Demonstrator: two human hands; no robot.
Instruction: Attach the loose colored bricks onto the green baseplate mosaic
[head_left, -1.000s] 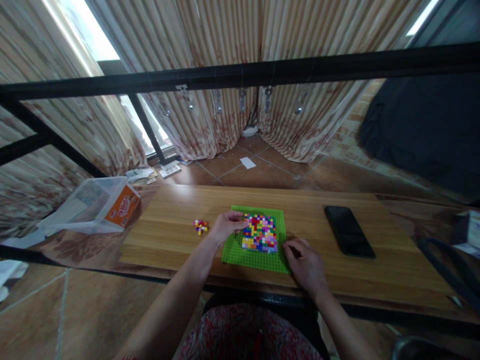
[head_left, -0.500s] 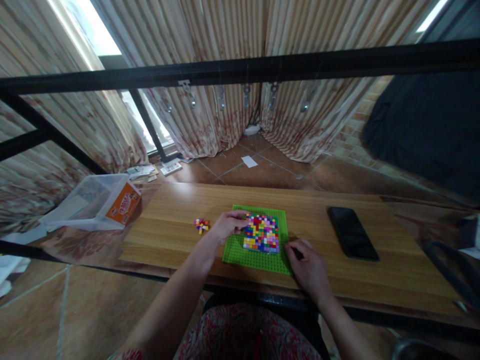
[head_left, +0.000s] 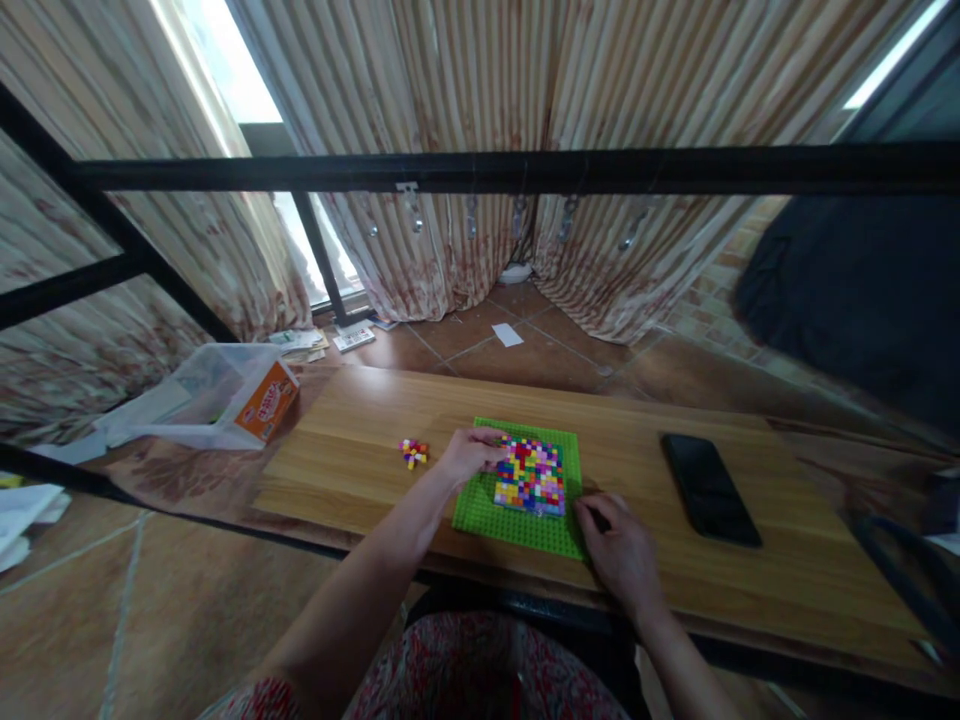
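Note:
A green studded baseplate (head_left: 517,535) lies flat on the wooden table. Small bricks of many colours form a dense square (head_left: 529,478) on it. At the upper left edge of that square, my left hand (head_left: 472,455) has its thumb and fingers pinched together; whatever is between the fingertips is hidden. My right hand (head_left: 619,540) rests on the table with curled fingers, thumb and index finger at the right edge of the baseplate. A small pile of loose bricks (head_left: 414,453) lies to the left of my left hand.
A black phone (head_left: 711,490) lies on the right part of the table (head_left: 360,400). A clear plastic box (head_left: 217,400) with an orange label stands beyond the table's left end. A black metal bar (head_left: 480,172) crosses ahead, with striped curtains (head_left: 465,90) behind.
The camera view has shifted slightly, so everything appears a little lower and to the right. Both hands keep nearly the same places at the baseplate.

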